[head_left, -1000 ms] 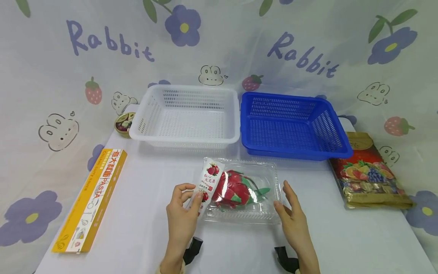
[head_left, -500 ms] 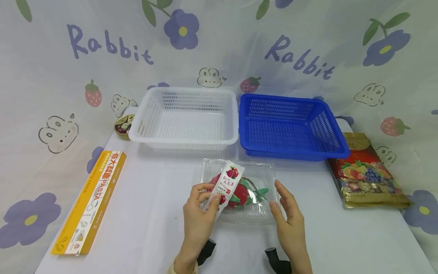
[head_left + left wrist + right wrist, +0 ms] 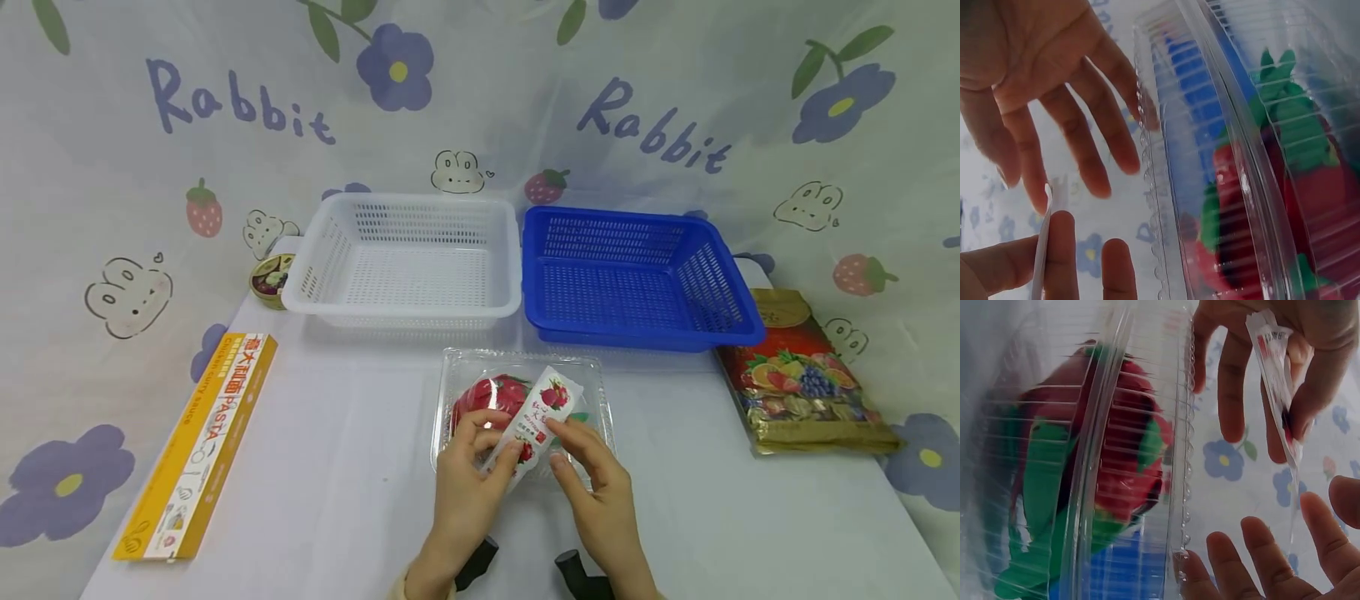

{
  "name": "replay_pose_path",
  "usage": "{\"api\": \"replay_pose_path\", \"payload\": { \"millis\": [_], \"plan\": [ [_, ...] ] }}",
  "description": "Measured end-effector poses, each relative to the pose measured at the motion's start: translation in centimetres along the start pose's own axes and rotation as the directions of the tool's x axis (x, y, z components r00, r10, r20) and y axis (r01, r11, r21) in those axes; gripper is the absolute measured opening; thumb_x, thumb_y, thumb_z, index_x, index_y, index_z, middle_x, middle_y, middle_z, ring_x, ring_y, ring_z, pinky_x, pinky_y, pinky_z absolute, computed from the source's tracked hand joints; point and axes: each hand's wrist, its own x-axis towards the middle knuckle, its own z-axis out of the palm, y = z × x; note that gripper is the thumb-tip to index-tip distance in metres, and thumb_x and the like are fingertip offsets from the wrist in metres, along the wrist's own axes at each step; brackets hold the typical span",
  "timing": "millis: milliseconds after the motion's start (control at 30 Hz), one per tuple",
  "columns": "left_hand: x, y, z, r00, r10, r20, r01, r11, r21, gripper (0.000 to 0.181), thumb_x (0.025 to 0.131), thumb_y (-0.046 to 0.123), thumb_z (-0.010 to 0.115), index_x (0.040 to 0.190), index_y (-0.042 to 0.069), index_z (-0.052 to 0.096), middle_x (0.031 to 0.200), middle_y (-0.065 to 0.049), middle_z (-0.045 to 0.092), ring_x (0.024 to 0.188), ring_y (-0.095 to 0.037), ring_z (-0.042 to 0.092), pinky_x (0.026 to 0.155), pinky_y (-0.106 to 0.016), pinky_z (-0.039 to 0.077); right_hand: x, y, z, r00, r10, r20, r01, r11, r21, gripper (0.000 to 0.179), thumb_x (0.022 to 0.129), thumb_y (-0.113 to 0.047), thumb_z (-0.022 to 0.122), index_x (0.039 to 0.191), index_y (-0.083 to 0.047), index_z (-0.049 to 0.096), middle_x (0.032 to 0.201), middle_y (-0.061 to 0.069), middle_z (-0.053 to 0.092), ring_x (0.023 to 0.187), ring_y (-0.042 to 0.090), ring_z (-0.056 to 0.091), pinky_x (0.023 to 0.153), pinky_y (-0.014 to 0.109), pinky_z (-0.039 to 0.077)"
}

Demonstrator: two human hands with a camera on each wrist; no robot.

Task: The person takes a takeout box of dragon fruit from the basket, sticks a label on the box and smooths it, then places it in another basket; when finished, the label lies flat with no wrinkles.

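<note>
My left hand (image 3: 471, 483) pinches a slim white packet (image 3: 540, 410) printed with red dragon fruits, between thumb and fingers near its lower end. The packet slants up to the right. At its right edge is the index fingertip of my right hand (image 3: 600, 492), whose thumb stands apart from it and whose fingers are spread loosely in the right wrist view. Behind and below both hands lies a clear plastic clamshell box (image 3: 596, 379), with a red and green dragon fruit (image 3: 1132, 437) inside. The hands and packet partly cover the box in the head view.
A white basket (image 3: 405, 312) and a blue basket (image 3: 645, 337) stand side by side at the back. To the left lie a yellow pasta box (image 3: 197, 446) and a small round tin (image 3: 268, 282). On the right is a red and gold bag (image 3: 813, 383) with fruit pictures.
My left hand has carried the packet rightward across the front of the clamshell box. The right hand has left the box's right edge and moved left to the packet.
</note>
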Motion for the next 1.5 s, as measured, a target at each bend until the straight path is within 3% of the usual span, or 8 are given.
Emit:
{"api": "replay_pose_path", "payload": {
  "millis": [200, 433, 633, 800, 967, 1200, 1367, 1500],
  "plan": [
    [-0.22, 0.02, 0.25, 0.999, 0.012, 0.041, -0.013, 1.0, 0.027, 0.026, 0.085, 0.011, 0.073, 0.108, 0.015, 0.063, 0.079, 0.005, 0.075, 0.079, -0.007, 0.062, 0.065, -0.021, 0.05, 0.03, 0.11, 0.35, 0.997, -0.066, -0.027, 0.066, 0.997, 0.031, 0.036, 0.085, 0.015, 0.059, 0.117, -0.001, 0.065, 0.116, -0.005, 0.066, 0.114, 0.002, 0.057, 0.095, 0.012, 0.046],
    [-0.36, 0.01, 0.35, 0.998, 0.014, 0.069, -0.018, 0.998, 0.057, 0.01, 0.084, 0.014, 0.074, 0.09, 0.017, 0.066, 0.079, 0.008, 0.075, 0.095, -0.011, 0.064, 0.077, -0.026, 0.046, 0.0, 0.28, 0.53, 0.995, -0.085, -0.048, 0.086, 0.995, 0.039, 0.033, 0.082, 0.017, 0.061, 0.11, 0.0, 0.067, 0.109, -0.006, 0.068, 0.106, 0.001, 0.061, 0.095, 0.013, 0.046],
    [-0.34, 0.2, 0.21, 0.991, -0.034, 0.126, 0.032, 0.999, 0.019, 0.007, 0.086, 0.018, 0.073, 0.086, 0.019, 0.066, 0.081, 0.008, 0.076, 0.098, -0.011, 0.065, 0.082, -0.028, 0.046, -0.02, 0.27, 0.57, 0.995, -0.081, -0.058, 0.085, 0.994, 0.071, 0.03, 0.08, 0.019, 0.062, 0.106, 0.003, 0.066, 0.107, -0.007, 0.069, 0.103, 0.001, 0.061, 0.094, 0.013, 0.048],
    [-0.31, 0.56, 0.01, 0.976, -0.095, 0.194, 0.106, 0.993, -0.043, 0.007, 0.088, 0.018, 0.07, 0.087, 0.015, 0.064, 0.083, -0.001, 0.077, 0.074, -0.006, 0.066, 0.064, -0.022, 0.051, -0.06, 0.23, 0.58, 0.996, -0.067, -0.065, 0.071, 0.995, 0.074, 0.029, 0.08, 0.019, 0.063, 0.103, 0.003, 0.067, 0.104, -0.008, 0.068, 0.102, 0.001, 0.062, 0.095, 0.012, 0.046],
    [-0.29, 0.67, 0.0, 0.972, -0.101, 0.213, 0.119, 0.99, -0.072, 0.008, 0.089, 0.017, 0.07, 0.087, 0.012, 0.064, 0.082, -0.006, 0.076, 0.059, -0.006, 0.062, 0.052, -0.023, 0.052, -0.09, 0.42, 0.62, 0.993, -0.087, -0.076, 0.095, 0.989, 0.112, 0.028, 0.079, 0.021, 0.062, 0.1, 0.003, 0.068, 0.103, -0.007, 0.069, 0.102, 0.003, 0.062, 0.094, 0.013, 0.047],
    [-0.24, 0.14, 0.15, 0.982, 0.022, 0.186, -0.008, 0.997, -0.071, 0.008, 0.088, 0.018, 0.07, 0.089, 0.01, 0.067, 0.084, -0.003, 0.076, 0.075, -0.006, 0.069, 0.068, -0.023, 0.056, -0.09, 0.48, 0.76, 0.992, -0.086, -0.092, 0.094, 0.992, 0.083, 0.029, 0.078, 0.021, 0.063, 0.101, 0.004, 0.066, 0.098, -0.006, 0.067, 0.096, 0.001, 0.062, 0.093, 0.012, 0.047],
    [-0.13, -0.08, 0.24, 0.979, 0.129, 0.158, -0.124, 0.991, -0.044, 0.006, 0.086, 0.016, 0.071, 0.086, 0.011, 0.069, 0.089, -0.001, 0.074, 0.085, -0.01, 0.072, 0.073, -0.025, 0.056, -0.04, 0.48, 0.79, 0.992, -0.079, -0.093, 0.086, 0.994, 0.066, 0.029, 0.077, 0.021, 0.064, 0.101, 0.004, 0.066, 0.097, -0.006, 0.068, 0.098, 0.001, 0.062, 0.093, 0.012, 0.046],
    [-0.11, -0.09, 0.24, 0.977, 0.171, 0.13, -0.174, 0.985, 0.012, 0.003, 0.085, 0.014, 0.071, 0.083, 0.014, 0.069, 0.087, 0.003, 0.075, 0.085, -0.006, 0.07, 0.078, -0.027, 0.051, 0.03, 0.53, 0.77, 0.992, -0.086, -0.09, 0.093, 0.993, 0.075, 0.028, 0.077, 0.021, 0.065, 0.098, 0.004, 0.067, 0.098, -0.006, 0.07, 0.099, 0.001, 0.063, 0.093, 0.012, 0.046]
  ]
}}
